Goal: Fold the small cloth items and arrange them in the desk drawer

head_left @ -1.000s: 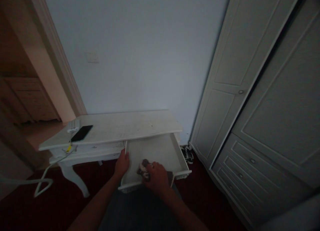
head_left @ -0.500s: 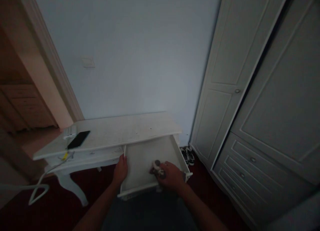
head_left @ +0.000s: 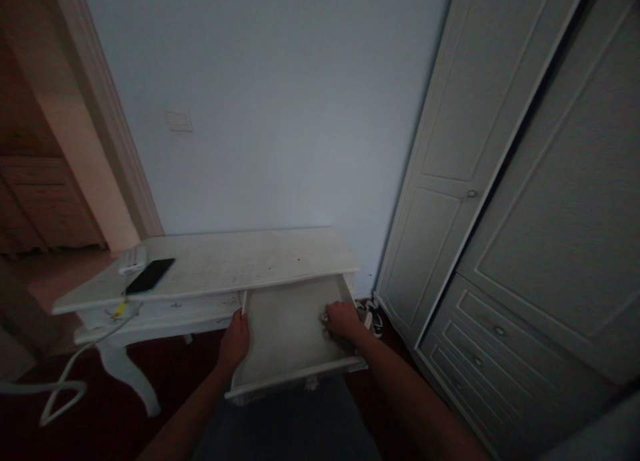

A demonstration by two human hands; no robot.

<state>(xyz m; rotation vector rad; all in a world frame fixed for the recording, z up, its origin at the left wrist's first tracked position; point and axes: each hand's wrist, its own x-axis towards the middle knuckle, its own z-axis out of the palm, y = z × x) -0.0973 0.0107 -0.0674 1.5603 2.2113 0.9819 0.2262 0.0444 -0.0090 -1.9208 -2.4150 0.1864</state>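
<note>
A white desk (head_left: 240,261) stands against the wall with its right drawer (head_left: 285,328) pulled out. My left hand (head_left: 234,341) grips the drawer's left side wall, fingers curled over it. My right hand (head_left: 343,321) reaches inside the drawer at its right side, closed on a small crumpled cloth (head_left: 325,318) that shows only as a sliver by the fingers. The drawer floor looks bare.
A black phone (head_left: 149,276) and a small white box (head_left: 133,261) lie on the desk's left end; a white cable (head_left: 65,381) trails to the dark red floor. A tall white wardrobe (head_left: 500,234) stands on the right, shoes (head_left: 373,311) at its foot. A doorway opens on the left.
My right hand has moved with the cloth from the drawer's front middle to its right side and farther in. My left hand has stayed on the drawer's left wall.
</note>
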